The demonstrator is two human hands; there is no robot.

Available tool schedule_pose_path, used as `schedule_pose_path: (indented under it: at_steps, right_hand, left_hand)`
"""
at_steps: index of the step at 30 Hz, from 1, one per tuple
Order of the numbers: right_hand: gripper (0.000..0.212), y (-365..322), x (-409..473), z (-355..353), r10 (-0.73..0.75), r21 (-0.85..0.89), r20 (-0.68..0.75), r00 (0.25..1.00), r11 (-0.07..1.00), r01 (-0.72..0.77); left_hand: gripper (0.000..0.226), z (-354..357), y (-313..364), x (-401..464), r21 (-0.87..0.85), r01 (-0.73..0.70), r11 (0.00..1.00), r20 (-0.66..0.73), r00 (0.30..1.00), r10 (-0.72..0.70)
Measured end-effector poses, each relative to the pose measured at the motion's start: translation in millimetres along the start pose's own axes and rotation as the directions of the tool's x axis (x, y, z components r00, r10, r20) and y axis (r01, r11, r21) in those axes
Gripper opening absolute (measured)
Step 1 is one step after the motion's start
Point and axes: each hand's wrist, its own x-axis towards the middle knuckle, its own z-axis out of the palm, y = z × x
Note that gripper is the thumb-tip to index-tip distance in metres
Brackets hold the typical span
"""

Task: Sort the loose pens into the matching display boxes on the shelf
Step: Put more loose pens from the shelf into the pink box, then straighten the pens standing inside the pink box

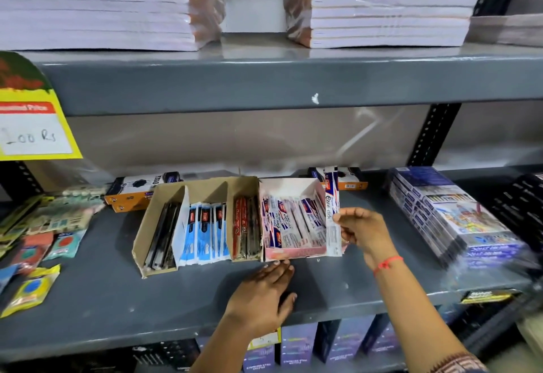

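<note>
A brown cardboard display box [152,214] stands on the grey shelf [117,299], divided into compartments with black pens [163,234], blue-and-white packed pens [205,231] and red pens [244,225]. Touching its right side is a pink-white box [293,253] holding white, blue and red pen packs [291,222]. My right hand [364,231] pinches one such pen pack [333,211], upright against the pink box's right wall. My left hand [264,296] rests flat on the shelf, fingertips touching the pink box's front edge.
Orange-black boxes [132,193] lie behind the display boxes. Loose stationery packets [44,240] crowd the shelf's left; stacked blue boxes [440,214] sit on the right. A yellow price tag [32,125] hangs at left. Notebook stacks [382,5] fill the upper shelf.
</note>
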Motion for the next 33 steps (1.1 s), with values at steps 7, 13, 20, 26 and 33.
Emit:
schedule_pose_path:
  at_steps: [7, 13, 20, 26, 33]
  right_hand:
    - [0.021, 2.0, 30.8, 22.0, -0.141, -0.786, -0.015, 0.99, 0.613, 0.075]
    - [0.035, 7.0, 40.4, 44.6, -0.152, -0.952, 0.02, 0.988, 0.3, 0.065]
    - [0.033, 8.3, 45.7, 48.7, -0.18, -0.987, 0.081, 0.98, 0.123, 0.104]
    - [0.033, 13.0, 47.6, 50.0, -0.306, -0.954, 0.206, 0.93, -0.273, 0.122]
    - [0.034, 23.8, 48.5, 48.5, -0.297, -0.958, 0.17, 0.94, -0.272, 0.088]
  left_hand:
    - [0.058, 0.1, -0.7, 0.5, -0.04, -0.011, 0.999, -0.021, 1.0, 0.01]
    - [0.059, -0.1, -2.4, -0.2, -0.086, -0.001, 0.996, -0.014, 1.0, 0.0]
    - [0.059, -0.4, -2.1, -0.3, -0.091, -0.013, 0.996, -0.01, 1.0, 0.013]
    - [0.058, -0.6, -1.9, -0.3, -0.103, -0.025, 0.994, -0.03, 0.999, 0.022]
    - [0.057, -5.7, 0.8, -0.3, -0.117, -0.029, 0.993, -0.027, 0.999, 0.026]
